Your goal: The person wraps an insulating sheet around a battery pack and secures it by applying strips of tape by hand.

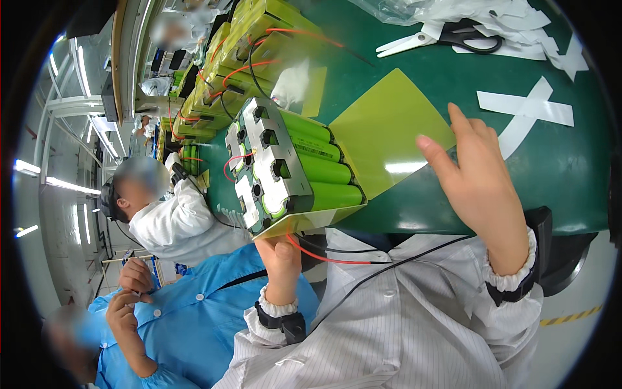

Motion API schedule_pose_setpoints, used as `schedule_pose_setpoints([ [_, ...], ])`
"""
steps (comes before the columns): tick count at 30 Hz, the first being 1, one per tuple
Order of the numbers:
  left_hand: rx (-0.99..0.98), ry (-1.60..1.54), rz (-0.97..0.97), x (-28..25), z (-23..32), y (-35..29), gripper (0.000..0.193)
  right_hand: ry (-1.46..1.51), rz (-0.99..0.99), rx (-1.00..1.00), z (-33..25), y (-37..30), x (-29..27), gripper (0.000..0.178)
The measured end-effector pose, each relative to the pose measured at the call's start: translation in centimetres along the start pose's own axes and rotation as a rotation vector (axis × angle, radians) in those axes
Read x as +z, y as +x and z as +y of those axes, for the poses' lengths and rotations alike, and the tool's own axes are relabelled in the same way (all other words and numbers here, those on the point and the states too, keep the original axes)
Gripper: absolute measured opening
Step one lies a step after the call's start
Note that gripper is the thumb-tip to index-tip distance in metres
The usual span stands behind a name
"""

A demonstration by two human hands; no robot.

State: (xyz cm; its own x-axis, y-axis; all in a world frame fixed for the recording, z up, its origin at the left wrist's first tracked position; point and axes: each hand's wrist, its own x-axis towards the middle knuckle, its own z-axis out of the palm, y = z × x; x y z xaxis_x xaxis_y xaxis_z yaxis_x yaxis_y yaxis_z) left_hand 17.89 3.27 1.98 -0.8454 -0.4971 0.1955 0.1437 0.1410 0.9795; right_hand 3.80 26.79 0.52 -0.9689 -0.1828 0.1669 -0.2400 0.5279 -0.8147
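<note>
A battery pack of green cylindrical cells (324, 170) with metal strips on its end leans on the green table near its front edge. A translucent yellow-green sheet (389, 129) lies spread to its right, and a similar sheet strip (311, 220) runs along the pack's near side. My left hand (282, 262) grips the pack's near lower corner, its fingers partly hidden beneath. My right hand (476, 172) is open over the sheet's right edge, thumb and fingers apart; whether the thumb touches the sheet I cannot tell. Red and black wires (330, 259) hang from the pack.
Crossed white strips (534, 107) lie right of my right hand. Black-handled scissors (453, 40) and white scraps (518, 19) are at the back. Several wrapped packs with wires (259, 45) stand far left. A person in blue (194, 311) and one in white (175, 214) are at left.
</note>
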Motion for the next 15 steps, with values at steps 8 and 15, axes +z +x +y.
schedule_pose_setpoints([
  [8,0.008,0.091,0.065,0.6,-0.5,0.8,0.085,-0.097,-0.358,0.122,-1.1,3.6,-1.5,0.063],
  [15,0.018,-0.044,0.012,3.0,-0.1,1.4,0.100,0.207,-0.709,0.423,0.3,6.8,-2.9,0.053],
])
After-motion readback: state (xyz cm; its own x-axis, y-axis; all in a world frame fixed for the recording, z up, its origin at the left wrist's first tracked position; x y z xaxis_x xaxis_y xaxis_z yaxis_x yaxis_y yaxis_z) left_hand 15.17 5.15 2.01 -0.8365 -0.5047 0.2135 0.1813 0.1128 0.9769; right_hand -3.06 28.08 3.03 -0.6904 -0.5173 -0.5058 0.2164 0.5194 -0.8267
